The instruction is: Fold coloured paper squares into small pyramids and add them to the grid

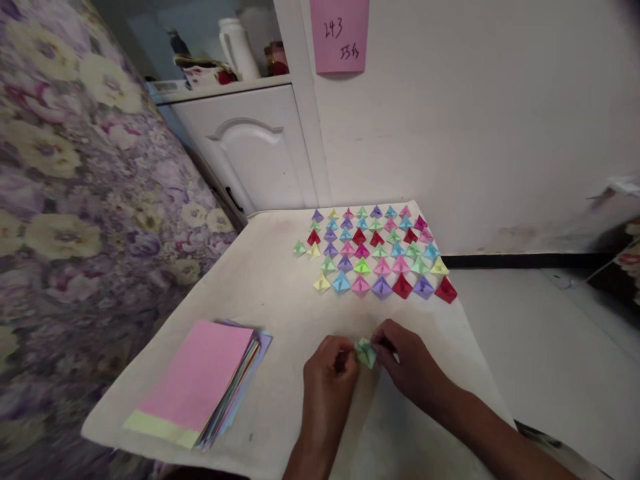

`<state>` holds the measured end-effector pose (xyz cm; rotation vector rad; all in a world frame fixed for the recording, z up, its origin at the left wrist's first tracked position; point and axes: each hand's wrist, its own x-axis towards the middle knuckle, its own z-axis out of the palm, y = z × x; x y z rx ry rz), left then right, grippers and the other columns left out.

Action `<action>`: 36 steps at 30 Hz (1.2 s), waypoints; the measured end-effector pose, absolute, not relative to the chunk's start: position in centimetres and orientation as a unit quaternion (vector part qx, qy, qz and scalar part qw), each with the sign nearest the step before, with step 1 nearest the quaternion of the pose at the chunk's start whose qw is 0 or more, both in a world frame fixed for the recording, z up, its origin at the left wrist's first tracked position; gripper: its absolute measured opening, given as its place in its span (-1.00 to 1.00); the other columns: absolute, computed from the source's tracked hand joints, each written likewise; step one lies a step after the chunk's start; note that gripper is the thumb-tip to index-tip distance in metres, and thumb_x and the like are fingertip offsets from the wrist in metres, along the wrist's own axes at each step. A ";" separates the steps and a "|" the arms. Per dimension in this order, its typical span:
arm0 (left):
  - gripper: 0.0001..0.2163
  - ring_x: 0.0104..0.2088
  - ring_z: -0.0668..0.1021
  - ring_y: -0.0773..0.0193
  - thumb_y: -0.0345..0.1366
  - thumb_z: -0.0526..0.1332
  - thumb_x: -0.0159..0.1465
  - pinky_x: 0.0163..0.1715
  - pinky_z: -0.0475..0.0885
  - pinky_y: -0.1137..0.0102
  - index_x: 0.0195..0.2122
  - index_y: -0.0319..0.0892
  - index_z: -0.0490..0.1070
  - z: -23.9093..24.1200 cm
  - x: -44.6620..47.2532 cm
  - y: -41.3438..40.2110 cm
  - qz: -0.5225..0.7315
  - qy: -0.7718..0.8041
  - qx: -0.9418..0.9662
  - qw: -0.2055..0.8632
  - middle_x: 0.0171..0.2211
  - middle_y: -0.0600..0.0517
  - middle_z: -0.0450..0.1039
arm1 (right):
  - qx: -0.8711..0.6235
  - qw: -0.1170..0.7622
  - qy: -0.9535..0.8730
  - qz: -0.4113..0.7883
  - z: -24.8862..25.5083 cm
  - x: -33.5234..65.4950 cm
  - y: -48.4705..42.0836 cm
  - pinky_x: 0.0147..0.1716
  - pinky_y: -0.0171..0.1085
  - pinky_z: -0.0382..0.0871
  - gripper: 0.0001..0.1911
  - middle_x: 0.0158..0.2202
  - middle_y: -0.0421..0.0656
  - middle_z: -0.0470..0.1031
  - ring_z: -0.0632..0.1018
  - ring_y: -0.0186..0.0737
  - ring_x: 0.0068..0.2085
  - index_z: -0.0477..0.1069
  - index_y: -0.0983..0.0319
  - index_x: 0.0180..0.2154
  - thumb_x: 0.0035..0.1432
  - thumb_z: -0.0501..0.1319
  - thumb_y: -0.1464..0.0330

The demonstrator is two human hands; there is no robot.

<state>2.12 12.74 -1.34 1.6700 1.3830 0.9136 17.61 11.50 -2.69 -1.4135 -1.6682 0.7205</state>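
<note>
A small pale green folded paper piece (366, 353) is held just above the near part of the table, pinched from both sides. My left hand (330, 370) grips its left edge between thumb and fingertips. On the opposite side, my right hand (405, 360) has thumb and index finger closed on its right edge. Beyond the hands stand rows of small folded paper boats (382, 287) in red, purple, pink, blue, green and yellow. To the left lies a stack of coloured paper (200, 373), with a pink sheet on top and a yellow-green strip showing at its near end.
The cream-covered table (270, 267) meets a white wall and a white cabinet (250, 153) at its far end. A floral curtain (100, 200) hangs along the left. A pink note (340, 37) is stuck to the wall. A white jug (239, 50) stands on the cabinet shelf.
</note>
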 end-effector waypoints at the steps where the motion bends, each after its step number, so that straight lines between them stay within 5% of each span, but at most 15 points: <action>1: -0.95 -0.46 0.41 0.34 -0.37 0.12 0.14 -0.47 0.25 0.50 -0.44 -0.16 0.36 -1.4 2.1 12.8 0.364 0.544 0.633 0.413 -0.50 0.10 0.37 | -0.561 0.409 -0.660 0.288 -2.7 17.6 11.5 -0.45 -0.36 0.19 -0.90 -0.48 -0.24 0.34 0.36 -0.33 -0.45 0.24 0.22 -0.41 0.10 0.07 0.51; 10: -0.92 -0.39 0.48 0.34 -0.32 0.16 0.16 -0.34 0.36 0.46 -0.44 -0.17 0.27 -1.8 2.4 13.0 0.435 0.467 0.503 0.584 -0.43 0.10 0.44 | -0.531 0.444 -0.659 0.292 -2.2 17.7 11.5 -0.43 -0.37 0.23 -0.87 -0.44 -0.24 0.31 0.36 -0.36 -0.43 0.29 0.22 -0.40 0.06 0.10 0.56; 22: -0.82 -0.39 0.51 0.28 -0.25 0.21 0.10 -0.42 0.36 0.46 -0.28 -0.15 0.30 -0.5 2.8 12.4 0.346 0.546 0.591 0.483 -0.36 0.06 0.43 | -0.517 0.421 -0.692 0.277 -2.5 17.8 11.3 -0.37 -0.35 0.24 -0.81 -0.37 -0.22 0.29 0.37 -0.34 -0.37 0.27 0.21 -0.41 0.02 0.08 0.62; 28: -0.86 -0.40 0.50 0.28 -0.32 0.16 0.10 -0.42 0.35 0.47 -0.29 -0.17 0.33 -1.3 2.6 12.8 0.350 0.530 0.564 0.528 -0.37 0.04 0.46 | -0.520 0.409 -0.698 0.274 -2.7 17.8 11.4 -0.37 -0.35 0.23 -0.81 -0.38 -0.22 0.28 0.36 -0.34 -0.37 0.25 0.22 -0.42 0.03 0.07 0.62; 36: -0.81 -0.41 0.47 0.29 -0.44 0.04 0.10 -0.39 0.32 0.44 -0.29 -0.15 0.36 -1.6 2.7 12.6 0.319 0.558 0.632 0.433 -0.38 0.06 0.45 | -0.529 0.392 -0.694 0.290 -3.0 17.4 11.4 -0.40 -0.36 0.22 -0.82 -0.41 -0.24 0.29 0.37 -0.35 -0.40 0.27 0.21 -0.45 0.02 0.08 0.61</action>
